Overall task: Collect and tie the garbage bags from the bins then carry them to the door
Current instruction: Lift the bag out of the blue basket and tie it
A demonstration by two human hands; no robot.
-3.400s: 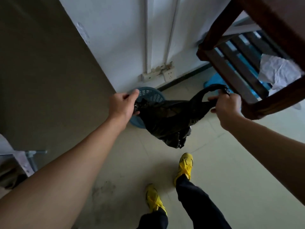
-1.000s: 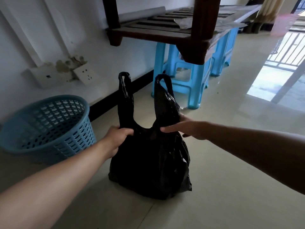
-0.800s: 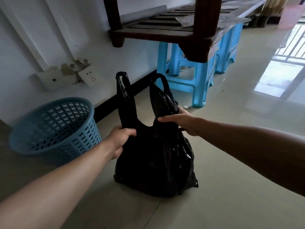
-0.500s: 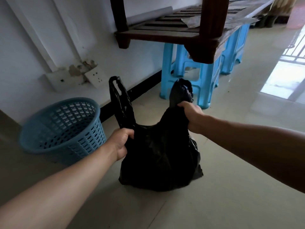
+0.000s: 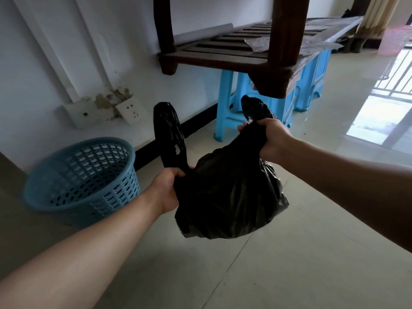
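- Since half a second ago, the right hand (image 5: 266, 137) has bunched its handle tighter and drawn it toward 2 o'clock, so the garbage bag (image 5: 227, 197) now slants that way, its lower end tipped up at the right.
- Right hand: closed in a fist around the gathered handle, a crumpled black tuft poking out above the knuckles.
- Left hand (image 5: 168, 189): closed around the base of the other handle (image 5: 169, 132), which stands up as a long twisted loop toward 11 o'clock.
- Garbage bag: thin, glossy black plastic, wrinkled and bulging, held between both hands above the pale tiled floor (image 5: 245, 275).
- Bin (image 5: 82, 179): round blue plastic basket with latticed walls, at 9 o'clock of the bag, near the wall, well apart from the hands.
- Dark slatted wooden shelf (image 5: 225, 52) at 12 o'clock, blue plastic stools (image 5: 229, 108) beneath it.
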